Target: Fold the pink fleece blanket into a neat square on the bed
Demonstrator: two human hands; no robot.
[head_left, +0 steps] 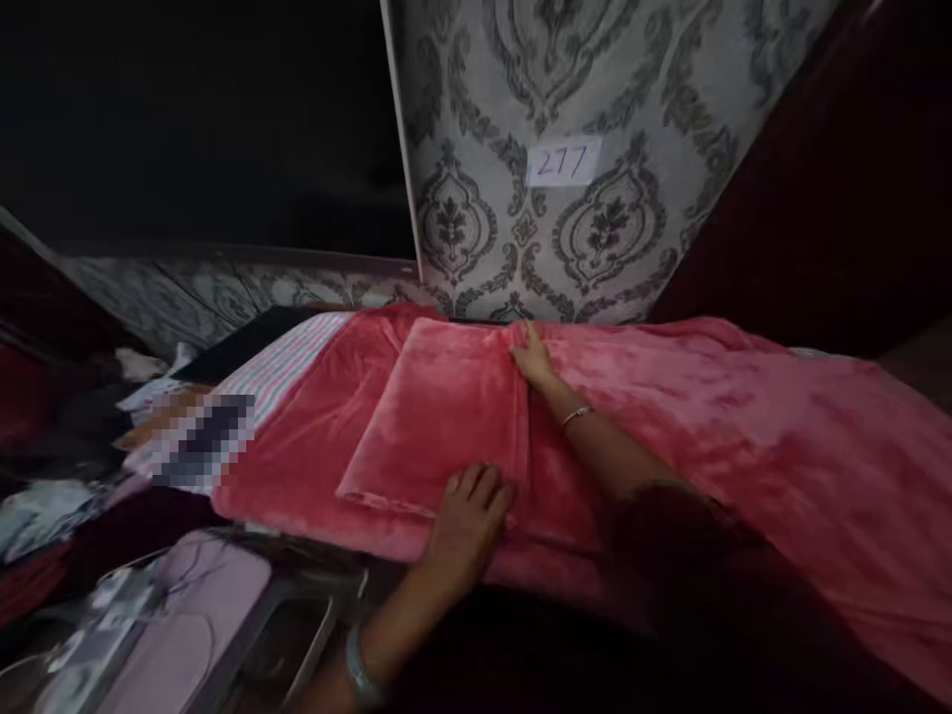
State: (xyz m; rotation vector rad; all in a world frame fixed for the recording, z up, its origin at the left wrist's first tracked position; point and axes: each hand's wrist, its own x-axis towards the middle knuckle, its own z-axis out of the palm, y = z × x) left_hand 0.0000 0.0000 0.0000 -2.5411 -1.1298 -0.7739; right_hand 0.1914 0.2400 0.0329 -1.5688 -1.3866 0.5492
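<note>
Patterned wallpaper (595, 79) backs the bed (855, 476), where a pink blanket (446, 416) lies partly folded, one flap apparently doubled over and the rest spread, with the left hand (465, 521) open flat on its near edge and the right hand (530, 357) open at its far corner.

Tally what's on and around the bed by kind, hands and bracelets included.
Hands: 2, left hand, right hand
Bracelets: 2, on left wrist, on right wrist
Pink blanket: 1
Striped cloth: 1
Number label: 1
Total: 7
</note>
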